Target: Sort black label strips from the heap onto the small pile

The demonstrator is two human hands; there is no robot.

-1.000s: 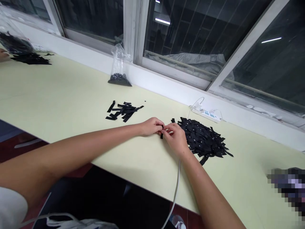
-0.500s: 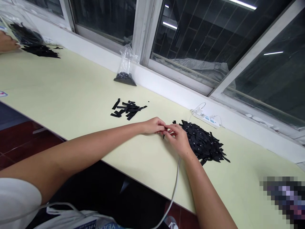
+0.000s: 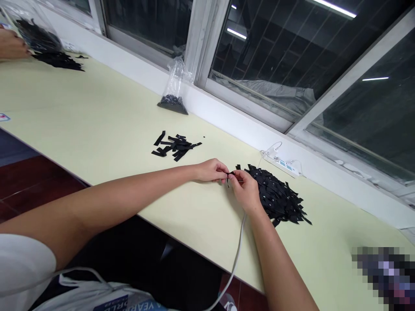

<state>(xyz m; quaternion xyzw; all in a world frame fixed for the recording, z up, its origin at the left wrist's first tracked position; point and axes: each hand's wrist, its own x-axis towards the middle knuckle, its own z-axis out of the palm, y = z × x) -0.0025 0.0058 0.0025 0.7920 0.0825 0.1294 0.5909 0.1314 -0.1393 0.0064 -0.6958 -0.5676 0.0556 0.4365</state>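
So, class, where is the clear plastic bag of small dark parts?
In the head view, the clear plastic bag stands upright at the table's far edge by the window frame, beyond the small pile of black strips.

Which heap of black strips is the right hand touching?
The big heap of black strips, right beside the right hand and below the power strip. The small heap lies apart, left of the left hand.
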